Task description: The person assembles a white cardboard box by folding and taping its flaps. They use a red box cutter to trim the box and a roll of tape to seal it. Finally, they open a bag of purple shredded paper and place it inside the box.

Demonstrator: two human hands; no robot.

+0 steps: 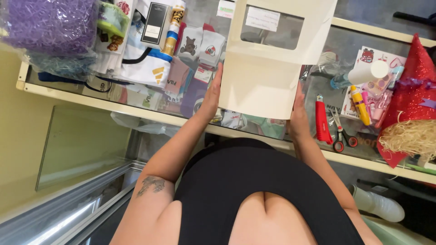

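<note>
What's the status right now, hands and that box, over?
Left hand and right hand flat against the sides of the cream windowed box. Box upright on glass counter. Red cutter and scissors lie beside it.

The flat cream cardboard box with a cut-out window [268, 77] looks matt and smooth. The glass counter top [338, 50] below it is glossy and reflects light. The red utility knife [322, 122] seems to be smooth plastic. The red cone-shaped hat [415, 77] glitters, and the pale straw-like shredded filling [408, 136] looks rough, perhaps paper.
</note>
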